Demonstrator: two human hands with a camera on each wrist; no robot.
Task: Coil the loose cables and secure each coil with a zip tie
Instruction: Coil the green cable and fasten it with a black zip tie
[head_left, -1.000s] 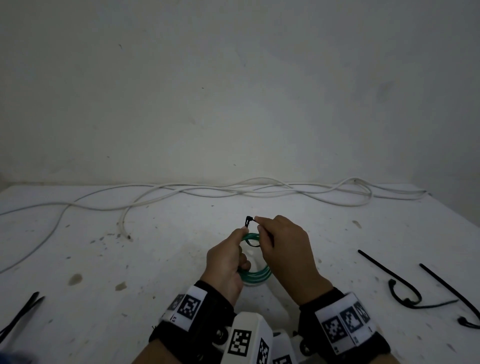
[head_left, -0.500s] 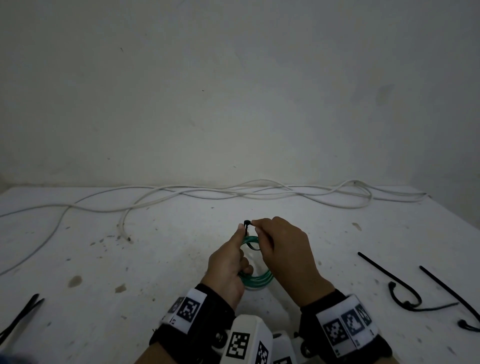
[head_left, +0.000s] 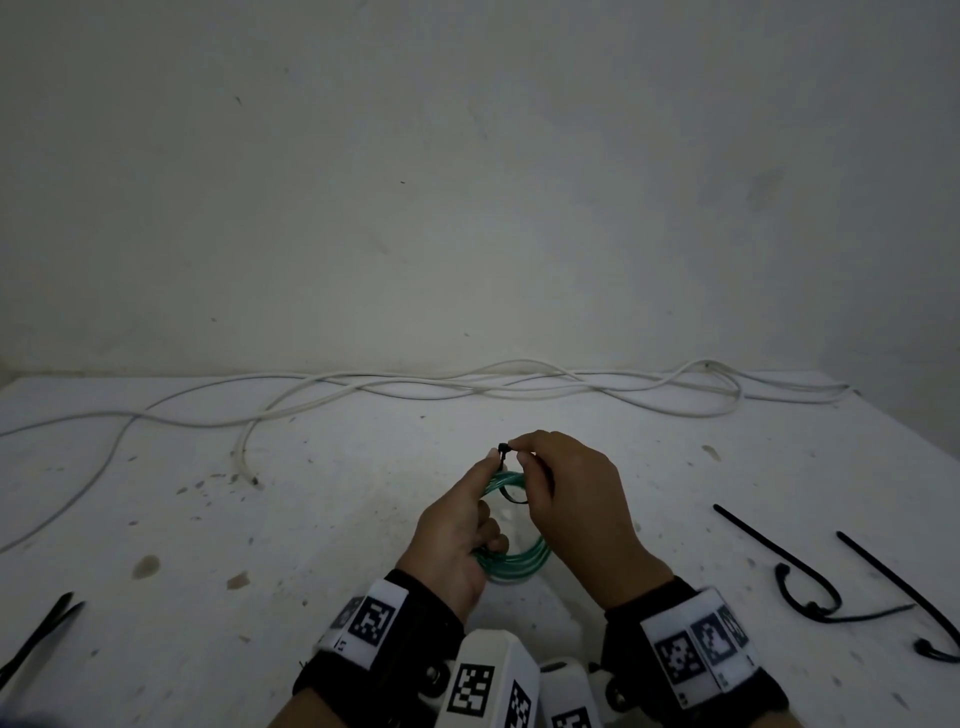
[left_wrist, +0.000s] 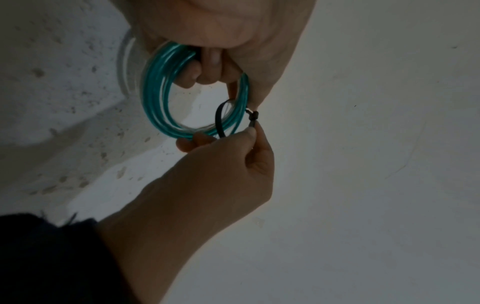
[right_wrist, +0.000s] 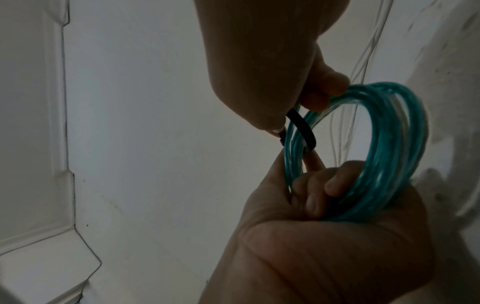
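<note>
The coil of translucent teal-green plastic cable is held upright above the stained white desk, near its front edge at the centre. The left hand grips the coil: its lower fingers curl through the ring and clamp the strands against the palm, while the forefinger extends up to the top of the coil. A thin black plastic zip tie forms a loose loop around the coil's strands, not drawn tight. The right hand pinches the tie between thumb and forefinger, right at its small locking head, at the coil's top; the left forefinger tip touches the head from the other side.

Behind the coil, along the wall, a long loose white cable lies in slack waves across the desk. To the coil's right lie two further black zip ties, each hooked at one end. To the coil's far left, at the desk's edge, lies a dark forked strip whose nature cannot be told.
</note>
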